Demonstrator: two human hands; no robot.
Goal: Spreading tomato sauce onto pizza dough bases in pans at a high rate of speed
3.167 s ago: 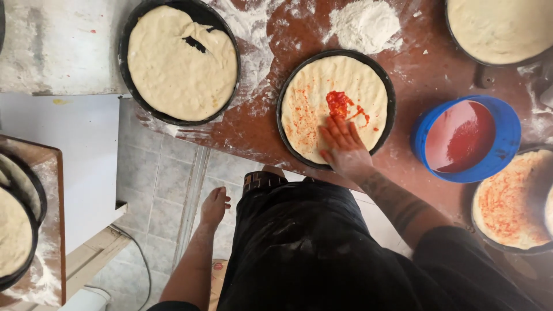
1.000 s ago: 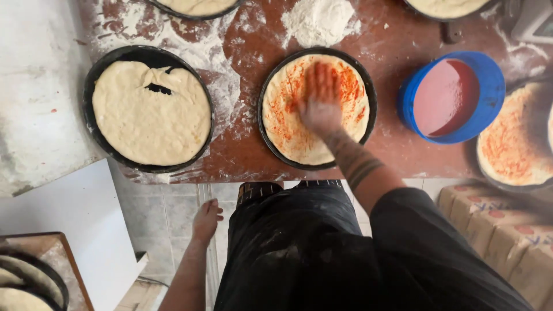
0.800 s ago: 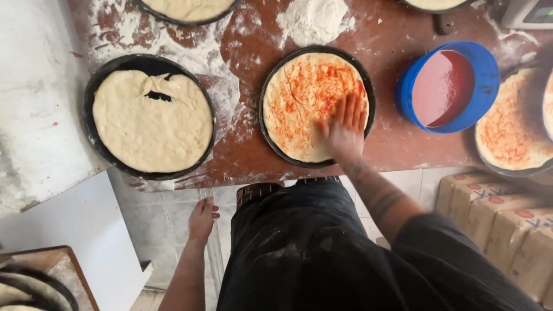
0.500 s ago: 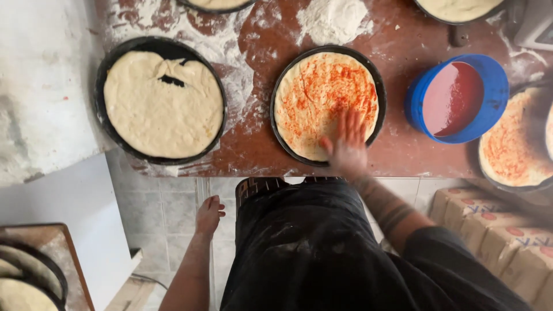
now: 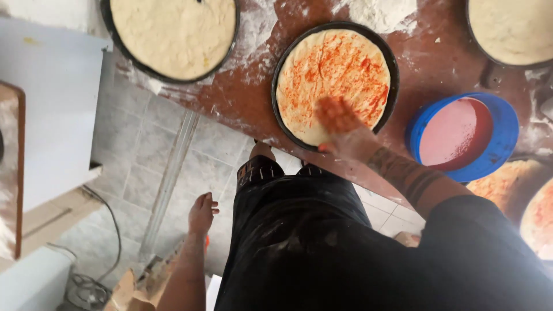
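My right hand [image 5: 341, 128] lies flat, fingers spread, on the near edge of a round dough base [image 5: 333, 75] in a black pan. Red sauce is smeared thinly over most of that dough, and my fingers are stained red. My left hand [image 5: 202, 213] hangs at my side below the table edge, fingers loosely apart, holding nothing. A blue bowl of red sauce [image 5: 461, 135] stands just right of the pan on the floury reddish table [image 5: 253, 86].
A plain dough base in a black pan [image 5: 173, 31] sits at the upper left, another [image 5: 512, 29] at the upper right. Two sauced bases [image 5: 533, 207] lie at the right edge. A flour heap [image 5: 380, 10] is behind the pan. Below are tiled floor, a cable and a white unit.
The sauce has gone from a small blob to a thin coat over the dough. My right hand has swept round the base and come to its near edge. The left hand stayed down.
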